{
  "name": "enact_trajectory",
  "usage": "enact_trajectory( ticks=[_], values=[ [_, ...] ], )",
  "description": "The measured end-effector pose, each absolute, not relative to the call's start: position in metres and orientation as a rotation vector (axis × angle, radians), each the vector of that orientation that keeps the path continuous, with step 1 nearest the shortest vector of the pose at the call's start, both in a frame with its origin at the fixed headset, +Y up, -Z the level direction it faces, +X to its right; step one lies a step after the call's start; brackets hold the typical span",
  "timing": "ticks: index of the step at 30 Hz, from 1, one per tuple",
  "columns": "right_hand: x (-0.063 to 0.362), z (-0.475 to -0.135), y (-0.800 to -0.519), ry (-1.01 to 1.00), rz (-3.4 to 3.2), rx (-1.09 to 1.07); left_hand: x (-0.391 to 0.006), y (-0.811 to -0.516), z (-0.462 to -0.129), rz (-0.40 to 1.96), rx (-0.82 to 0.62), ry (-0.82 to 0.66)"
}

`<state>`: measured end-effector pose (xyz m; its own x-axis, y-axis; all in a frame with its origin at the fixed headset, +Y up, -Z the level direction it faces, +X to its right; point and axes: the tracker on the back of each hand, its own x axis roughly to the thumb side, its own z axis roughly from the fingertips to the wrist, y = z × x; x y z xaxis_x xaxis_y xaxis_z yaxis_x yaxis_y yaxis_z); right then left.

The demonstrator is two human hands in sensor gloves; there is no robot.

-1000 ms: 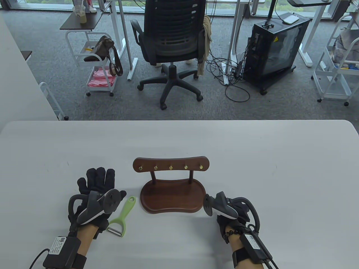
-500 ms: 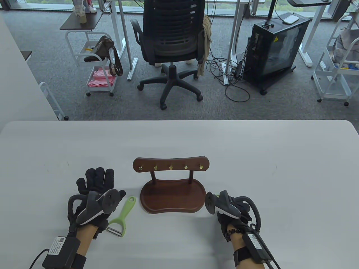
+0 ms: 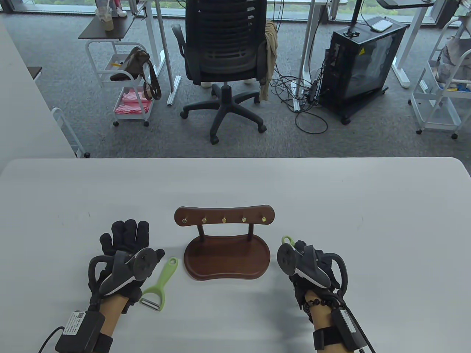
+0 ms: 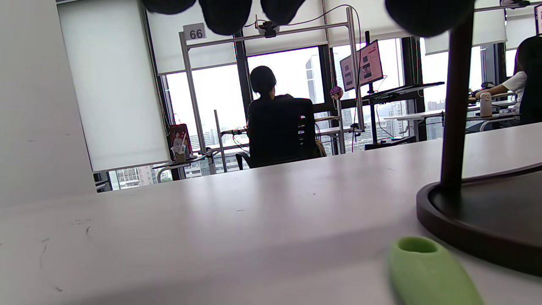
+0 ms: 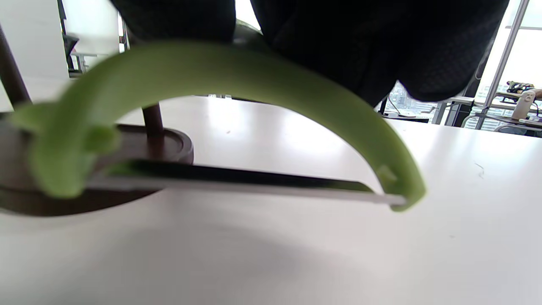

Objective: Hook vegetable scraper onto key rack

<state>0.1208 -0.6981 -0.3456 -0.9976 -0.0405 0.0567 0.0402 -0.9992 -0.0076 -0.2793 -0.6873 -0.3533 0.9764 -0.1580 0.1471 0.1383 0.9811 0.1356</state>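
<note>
A wooden key rack [image 3: 224, 216] with several brass hooks stands on its base mid-table. A green vegetable scraper [image 3: 162, 281] lies flat left of the base, blade end toward me. My left hand [image 3: 127, 235] rests flat on the table just left of it, fingers spread, holding nothing. The scraper's handle end [image 4: 427, 271] and the rack base [image 4: 478, 220] show in the left wrist view. My right hand [image 3: 305, 257] is right of the base and grips a second green scraper; its handle loop [image 3: 288, 240] sticks out beyond the fingers. Its head and blade [image 5: 237, 72] hang just above the table.
The white table [image 3: 368, 220] stretches wide on both sides and behind the rack. An office chair [image 3: 224, 55], carts and a computer case stand on the floor beyond the far edge.
My right hand has moved right and a little away from me and has turned. The green handle loop now shows beyond its fingers. The left hand and the lying scraper have stayed put.
</note>
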Motion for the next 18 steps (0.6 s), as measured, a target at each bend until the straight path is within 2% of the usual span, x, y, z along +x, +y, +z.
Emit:
enact_trajectory(
  ticks=[18],
  values=[
    [0.105, -0.314, -0.632, 0.682, -3.192, -0.179, -0.280, -0.686, -0.354, -0.141, 0.141, -0.153]
  ],
)
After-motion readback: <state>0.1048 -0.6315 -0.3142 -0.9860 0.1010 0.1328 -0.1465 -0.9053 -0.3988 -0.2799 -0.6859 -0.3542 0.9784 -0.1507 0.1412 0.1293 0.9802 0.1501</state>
